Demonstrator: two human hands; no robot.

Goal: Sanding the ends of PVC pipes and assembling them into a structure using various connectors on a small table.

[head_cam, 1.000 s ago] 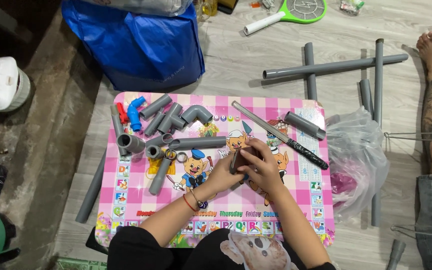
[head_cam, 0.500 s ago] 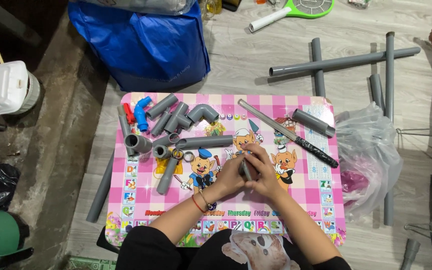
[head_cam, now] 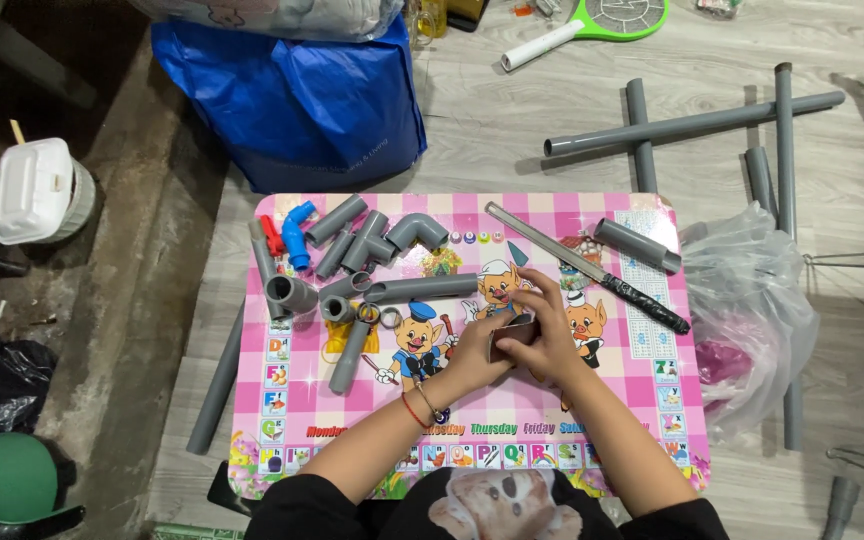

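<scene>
Pink checked cartoon-print surface (head_cam: 642, 400) w/ grey pipe bits; left hand (head_cam: 472, 352) & right hand (head_cam: 542, 330) fingers pinched a small dark rectangular piece (head_cam: 512, 336) (prob. light, stiff; best held by edges).

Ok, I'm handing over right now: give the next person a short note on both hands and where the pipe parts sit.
Left hand and right hand together grip a small dark brown piece above the middle of the pink table; what it is, I cannot tell.
Grey elbows and short pipes lie loose on the table's left half, beside a blue fitting.
A long blade with a black handle lies diagonally on the right, a short grey pipe beside it.
Long grey pipes lie on the floor beyond.
Nothing visibly joined yet.
</scene>
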